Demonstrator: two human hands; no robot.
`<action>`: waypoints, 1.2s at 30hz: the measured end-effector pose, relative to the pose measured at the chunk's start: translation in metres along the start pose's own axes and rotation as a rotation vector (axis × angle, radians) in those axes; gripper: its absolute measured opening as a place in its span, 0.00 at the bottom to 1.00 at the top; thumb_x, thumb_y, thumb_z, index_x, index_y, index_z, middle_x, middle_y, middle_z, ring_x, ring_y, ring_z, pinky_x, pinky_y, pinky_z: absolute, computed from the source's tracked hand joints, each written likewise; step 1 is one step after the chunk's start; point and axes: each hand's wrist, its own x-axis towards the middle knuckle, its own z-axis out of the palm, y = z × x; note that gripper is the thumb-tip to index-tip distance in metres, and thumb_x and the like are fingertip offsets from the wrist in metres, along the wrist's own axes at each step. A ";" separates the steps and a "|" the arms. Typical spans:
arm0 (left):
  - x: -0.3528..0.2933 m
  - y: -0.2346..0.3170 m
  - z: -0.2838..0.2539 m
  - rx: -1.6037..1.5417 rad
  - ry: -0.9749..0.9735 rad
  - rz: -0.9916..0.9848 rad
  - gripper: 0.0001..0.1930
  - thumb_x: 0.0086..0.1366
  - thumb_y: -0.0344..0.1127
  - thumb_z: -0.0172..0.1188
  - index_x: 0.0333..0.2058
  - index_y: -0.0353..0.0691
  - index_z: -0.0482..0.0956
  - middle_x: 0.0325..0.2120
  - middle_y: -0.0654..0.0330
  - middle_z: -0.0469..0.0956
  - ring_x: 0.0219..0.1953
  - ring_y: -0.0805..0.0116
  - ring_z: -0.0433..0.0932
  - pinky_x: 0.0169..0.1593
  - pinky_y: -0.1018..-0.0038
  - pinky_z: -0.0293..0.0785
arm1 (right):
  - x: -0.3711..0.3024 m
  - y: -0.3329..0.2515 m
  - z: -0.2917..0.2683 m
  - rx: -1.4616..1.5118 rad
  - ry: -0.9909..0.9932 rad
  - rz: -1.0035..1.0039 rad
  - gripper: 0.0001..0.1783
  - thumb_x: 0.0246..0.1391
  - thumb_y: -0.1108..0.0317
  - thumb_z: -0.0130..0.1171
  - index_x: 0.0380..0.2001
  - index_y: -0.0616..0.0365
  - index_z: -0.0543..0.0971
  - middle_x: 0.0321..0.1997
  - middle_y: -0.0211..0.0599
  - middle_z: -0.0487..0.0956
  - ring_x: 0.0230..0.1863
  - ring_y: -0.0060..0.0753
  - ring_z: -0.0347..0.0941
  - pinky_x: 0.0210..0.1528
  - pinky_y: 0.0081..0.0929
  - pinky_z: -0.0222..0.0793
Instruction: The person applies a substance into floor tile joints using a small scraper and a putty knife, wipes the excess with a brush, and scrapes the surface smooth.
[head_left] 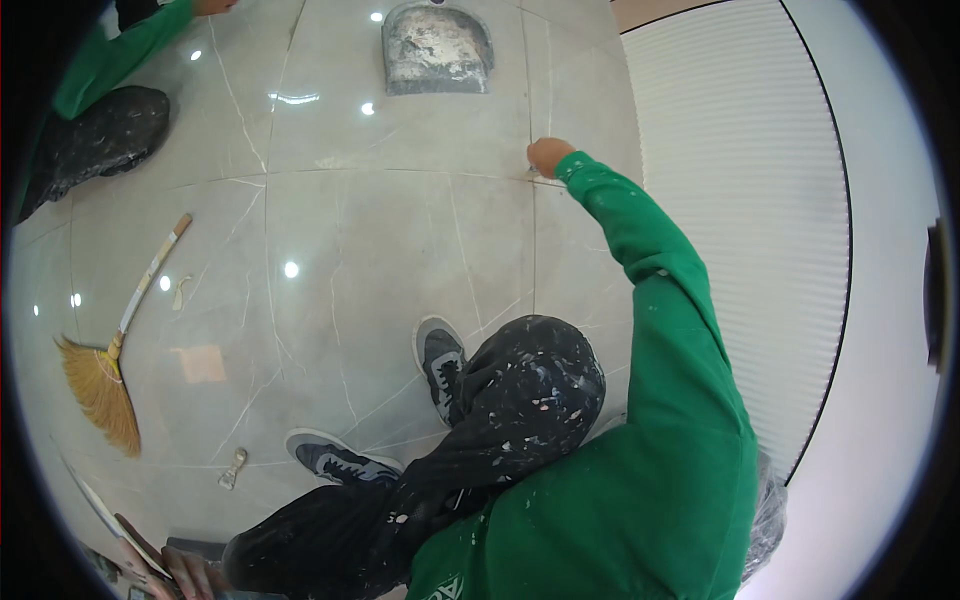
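My right arm, in a paint-flecked green sleeve, stretches forward to the floor. At its end my right hand (549, 157) is closed and held low over a joint between the tiles (400, 240). A small pale edge of something shows under its fingers, too small to name. Low in the left corner, past my knee, my left hand (188, 572) appears dim with its fingers curled. It is beside a dark flat edge, and what it grips is mostly hidden. Ahead and left of my right hand lies a grey dustpan (437, 50), coated with whitish dust.
A straw broom (125, 345) lies on the floor at left. Near it are a small pale scrap (181, 293) and a small crumpled piece (232, 468). A co-worker's green sleeve (125, 60) and dark knee (115, 140) are at far left. A ribbed white panel (740, 190) borders the right.
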 end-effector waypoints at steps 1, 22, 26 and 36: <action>0.000 0.000 -0.001 -0.003 0.002 0.001 0.31 0.75 0.44 0.43 0.70 0.43 0.45 0.19 0.66 0.62 0.17 0.79 0.59 0.21 0.83 0.61 | 0.006 -0.009 0.011 0.037 0.095 -0.109 0.16 0.42 0.77 0.56 0.37 0.57 0.82 0.39 0.51 0.80 0.44 0.52 0.76 0.47 0.43 0.72; -0.011 -0.001 0.000 -0.143 0.141 0.078 0.28 0.75 0.42 0.41 0.69 0.41 0.49 0.18 0.66 0.64 0.16 0.79 0.59 0.18 0.84 0.61 | 0.026 -0.091 -0.090 0.091 0.162 -0.243 0.10 0.49 0.71 0.58 0.34 0.59 0.83 0.34 0.53 0.81 0.40 0.56 0.77 0.42 0.46 0.73; -0.009 0.003 -0.007 -0.070 0.060 0.060 0.27 0.75 0.41 0.43 0.68 0.42 0.50 0.20 0.66 0.65 0.17 0.80 0.60 0.19 0.85 0.61 | 0.036 -0.083 -0.054 -0.207 -0.031 -0.167 0.07 0.46 0.69 0.60 0.30 0.59 0.81 0.38 0.50 0.82 0.41 0.54 0.79 0.45 0.47 0.76; -0.011 -0.014 0.004 0.034 0.213 0.358 0.30 0.71 0.30 0.47 0.66 0.26 0.49 0.65 0.46 0.55 0.19 0.84 0.59 0.21 0.88 0.68 | 0.115 -0.305 -0.185 -0.064 0.330 -0.566 0.08 0.44 0.74 0.58 0.30 0.62 0.82 0.35 0.54 0.82 0.41 0.55 0.80 0.41 0.45 0.77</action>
